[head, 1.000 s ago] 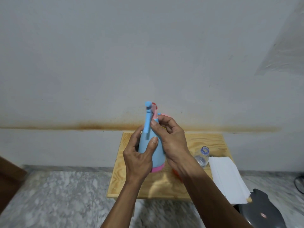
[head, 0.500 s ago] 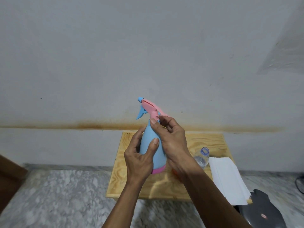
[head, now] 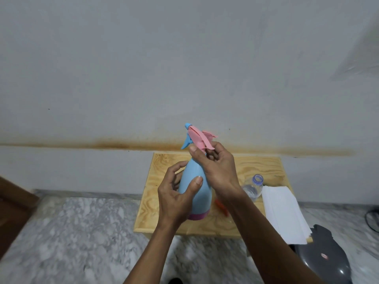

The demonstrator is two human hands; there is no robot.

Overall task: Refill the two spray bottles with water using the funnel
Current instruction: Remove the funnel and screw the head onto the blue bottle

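A light blue spray bottle [head: 198,193] with a pink base band is held up above the small wooden table [head: 260,167]. My left hand [head: 174,197] grips its body from the left. My right hand [head: 217,167] pinches the neck just under the pink spray head [head: 200,138], whose blue nozzle and trigger point left. An open clear plastic water bottle [head: 253,188] stands on the table to the right. A bit of an orange thing [head: 221,206] shows behind my right forearm; I cannot tell what it is. No second spray bottle is in view.
A stack of white paper [head: 281,212] lies over the table's right edge. A dark grey round object [head: 322,261] sits on the marble floor [head: 71,232] at lower right. The wall [head: 184,68] is close behind the table. A brown wooden edge [head: 12,208] shows at far left.
The spray head has turned on the bottle, its nozzle swinging from facing me round to the left. My right hand's fingers have shifted at the neck. The left hand stays on the body.
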